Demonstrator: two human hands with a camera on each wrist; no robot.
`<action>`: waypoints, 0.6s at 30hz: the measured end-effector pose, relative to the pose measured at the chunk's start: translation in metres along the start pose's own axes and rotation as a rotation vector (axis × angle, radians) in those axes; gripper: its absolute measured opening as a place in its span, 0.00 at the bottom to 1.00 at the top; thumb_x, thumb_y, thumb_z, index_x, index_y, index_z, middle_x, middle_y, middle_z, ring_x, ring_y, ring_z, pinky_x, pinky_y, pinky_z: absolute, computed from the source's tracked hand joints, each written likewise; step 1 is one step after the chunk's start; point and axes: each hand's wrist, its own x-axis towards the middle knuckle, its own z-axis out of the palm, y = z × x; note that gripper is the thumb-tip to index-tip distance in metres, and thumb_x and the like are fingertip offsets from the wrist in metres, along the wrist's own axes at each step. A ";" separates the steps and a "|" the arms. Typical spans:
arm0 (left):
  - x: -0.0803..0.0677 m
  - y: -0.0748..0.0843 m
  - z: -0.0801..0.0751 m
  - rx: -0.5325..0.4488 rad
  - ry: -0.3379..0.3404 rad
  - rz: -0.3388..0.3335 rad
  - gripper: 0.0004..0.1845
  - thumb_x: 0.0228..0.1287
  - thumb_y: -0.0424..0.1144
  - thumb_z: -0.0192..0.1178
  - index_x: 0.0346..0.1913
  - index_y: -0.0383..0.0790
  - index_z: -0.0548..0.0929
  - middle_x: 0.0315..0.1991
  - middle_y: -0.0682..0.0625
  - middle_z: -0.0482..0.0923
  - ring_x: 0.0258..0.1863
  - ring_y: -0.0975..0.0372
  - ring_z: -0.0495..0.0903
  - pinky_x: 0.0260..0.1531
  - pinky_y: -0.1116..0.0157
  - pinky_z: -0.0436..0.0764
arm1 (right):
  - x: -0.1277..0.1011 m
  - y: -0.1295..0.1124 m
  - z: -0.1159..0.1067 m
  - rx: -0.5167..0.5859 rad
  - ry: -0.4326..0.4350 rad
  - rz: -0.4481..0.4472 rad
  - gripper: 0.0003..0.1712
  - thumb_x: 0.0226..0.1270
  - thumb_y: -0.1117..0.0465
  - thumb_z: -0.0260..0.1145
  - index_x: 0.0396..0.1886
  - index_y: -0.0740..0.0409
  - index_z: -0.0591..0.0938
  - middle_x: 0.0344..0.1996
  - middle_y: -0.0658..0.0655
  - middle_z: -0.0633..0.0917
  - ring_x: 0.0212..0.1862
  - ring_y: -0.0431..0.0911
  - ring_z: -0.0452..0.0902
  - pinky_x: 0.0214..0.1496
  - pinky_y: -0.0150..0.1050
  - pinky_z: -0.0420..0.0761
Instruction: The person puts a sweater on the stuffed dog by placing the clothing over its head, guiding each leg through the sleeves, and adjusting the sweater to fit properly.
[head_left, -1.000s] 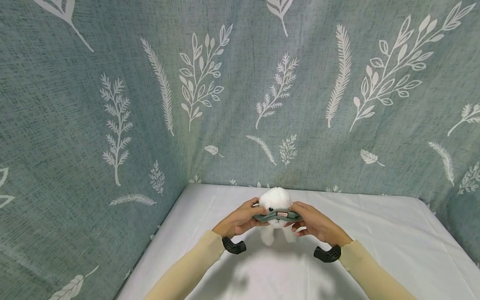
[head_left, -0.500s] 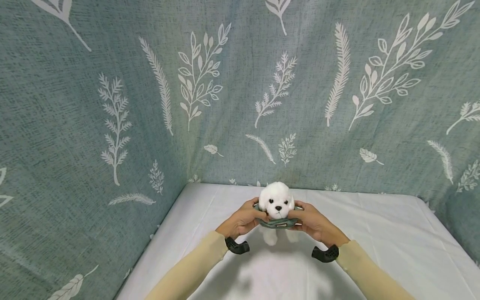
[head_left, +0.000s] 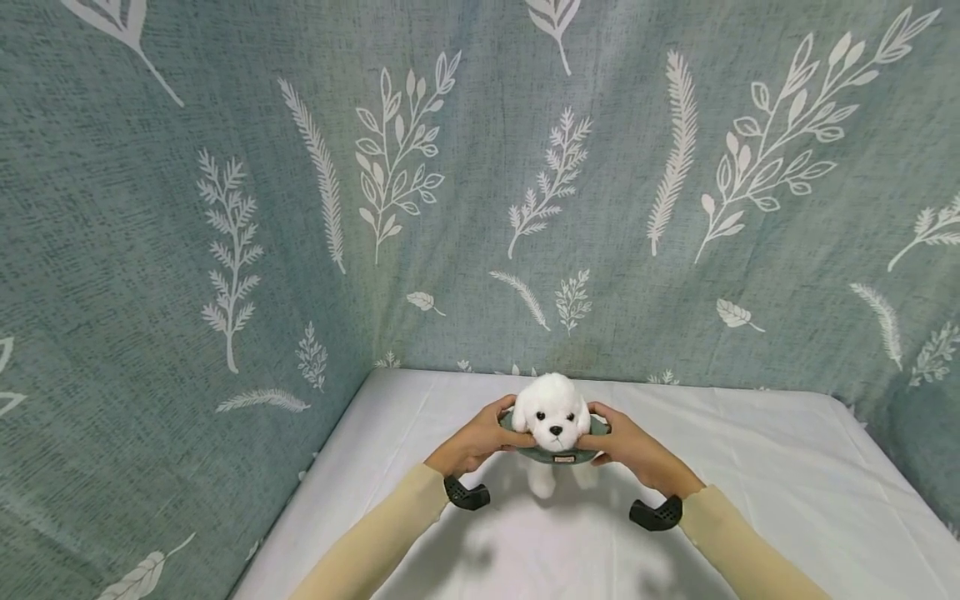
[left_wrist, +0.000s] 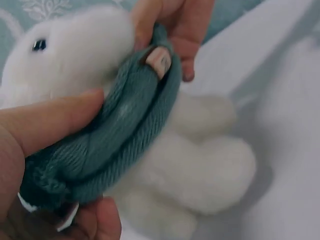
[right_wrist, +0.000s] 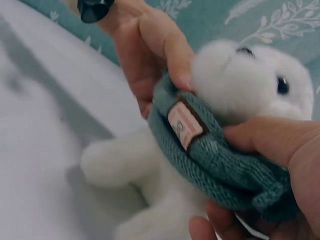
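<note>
A white plush dog (head_left: 553, 404) with black eyes and nose faces me on the white surface, its front legs showing below. Bunched around its neck is a teal knitted garment (left_wrist: 125, 115), which carries a small pink label with a brown edge (right_wrist: 186, 125). My left hand (head_left: 487, 437) pinches the knit at one side of the neck, thumb in front and fingers behind and beneath. On the other side my right hand (head_left: 618, 442) grips it in the same way, its thumb just under the dog's chin. The dog's back is hidden behind its head.
A white cloth (head_left: 750, 467) covers the surface under the dog. Grey-green fabric walls (head_left: 465, 208) with white leaf prints stand behind it and to the left. Each wrist wears a black curved device (head_left: 467, 493).
The knit band has come down from across the dog's face to its neck, uncovering the eyes, nose and mouth. Both hands have kept their hold on it at the sides.
</note>
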 end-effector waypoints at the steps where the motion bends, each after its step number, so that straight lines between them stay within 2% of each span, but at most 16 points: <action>1: 0.000 -0.001 -0.002 0.015 -0.008 0.012 0.37 0.56 0.24 0.75 0.68 0.44 0.75 0.63 0.42 0.74 0.54 0.53 0.80 0.52 0.58 0.81 | 0.001 0.002 -0.001 -0.013 -0.001 -0.004 0.35 0.70 0.54 0.73 0.71 0.56 0.70 0.60 0.62 0.78 0.50 0.51 0.80 0.50 0.51 0.82; 5: 0.001 -0.004 -0.006 0.100 -0.032 0.040 0.38 0.51 0.22 0.78 0.65 0.45 0.77 0.59 0.45 0.78 0.56 0.55 0.78 0.56 0.57 0.79 | 0.003 0.010 -0.006 -0.052 -0.011 -0.026 0.37 0.68 0.54 0.74 0.72 0.54 0.69 0.59 0.61 0.79 0.51 0.52 0.80 0.51 0.54 0.81; 10: 0.001 -0.007 -0.011 0.205 -0.054 0.046 0.39 0.47 0.20 0.78 0.62 0.47 0.78 0.57 0.47 0.79 0.56 0.55 0.78 0.58 0.54 0.77 | 0.003 0.016 -0.008 -0.090 -0.003 -0.028 0.44 0.62 0.55 0.79 0.75 0.50 0.68 0.67 0.64 0.73 0.62 0.58 0.74 0.52 0.54 0.81; 14: 0.002 -0.012 -0.012 0.247 -0.060 0.053 0.34 0.50 0.22 0.77 0.61 0.46 0.79 0.57 0.49 0.80 0.57 0.56 0.77 0.58 0.54 0.77 | 0.003 0.017 -0.008 -0.132 0.005 -0.030 0.50 0.57 0.56 0.82 0.77 0.50 0.67 0.72 0.66 0.68 0.70 0.63 0.66 0.53 0.53 0.81; 18: 0.003 -0.016 -0.012 0.276 -0.054 0.040 0.31 0.54 0.26 0.76 0.61 0.48 0.80 0.58 0.51 0.81 0.59 0.57 0.78 0.58 0.53 0.77 | 0.004 0.018 -0.009 -0.159 -0.005 -0.039 0.51 0.56 0.57 0.83 0.77 0.53 0.66 0.71 0.66 0.69 0.70 0.63 0.65 0.54 0.53 0.79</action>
